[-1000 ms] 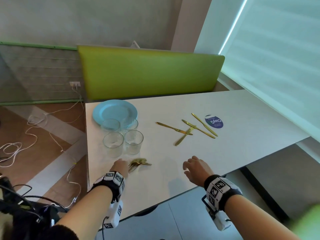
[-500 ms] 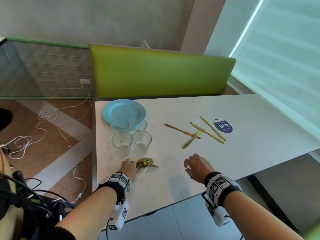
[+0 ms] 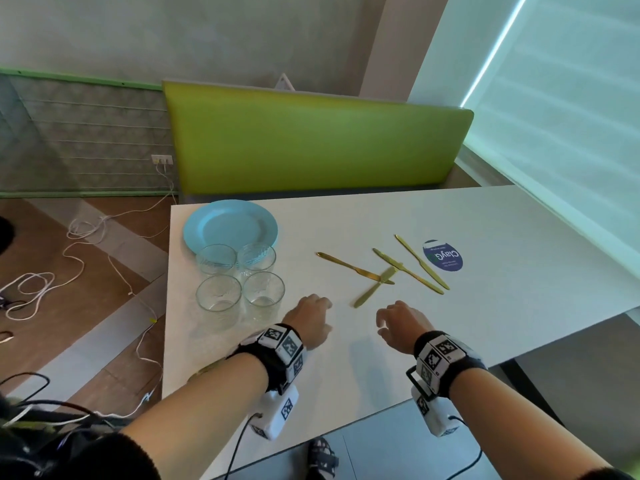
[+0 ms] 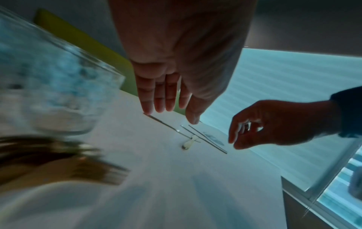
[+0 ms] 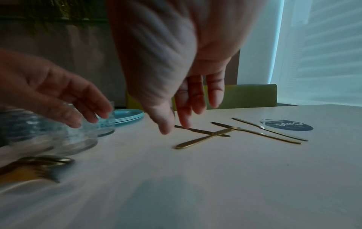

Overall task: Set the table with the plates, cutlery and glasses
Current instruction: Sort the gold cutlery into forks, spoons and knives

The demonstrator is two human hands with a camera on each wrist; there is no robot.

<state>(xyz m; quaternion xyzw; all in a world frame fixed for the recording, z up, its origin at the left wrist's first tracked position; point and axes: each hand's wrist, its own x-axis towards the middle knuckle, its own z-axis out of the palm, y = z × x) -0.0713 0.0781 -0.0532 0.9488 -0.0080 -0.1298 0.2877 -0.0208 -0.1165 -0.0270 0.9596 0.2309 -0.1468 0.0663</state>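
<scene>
White counter [image 3: 450, 323] with both hands hovering above its near part, neither holding anything. Left hand [image 3: 310, 320] just right of the glasses, fingers [image 4: 156, 99] straight and relaxed, pointing down toward the counter; right hand [image 3: 401, 323] beside it, apart, fingers [image 5: 195, 99] loosely extended, nothing gripped. Four clear glasses [image 3: 240, 285] stand upright in a tight two-by-two cluster near the counter's left edge. Stack of light blue plates [image 3: 230, 230] directly behind the glasses at the far left corner; right wrist view shows several stacked rims. Four gold knives [image 3: 384, 268] lie flat mid-counter beyond the hands: one crossed over another's blade, two more lying side by side to the right, the outermost next to a round dark blue sticker [image 3: 443, 256]. Gold forks and spoons [image 5: 33, 165] in a pile on the near left of the counter, in front of the glasses, blurred in both wrist views and mostly hidden behind the left wrist in the head view. Green padded bench back [image 3: 311, 140] behind the counter. White cables [image 3: 69, 265] on the wooden floor to the left.
</scene>
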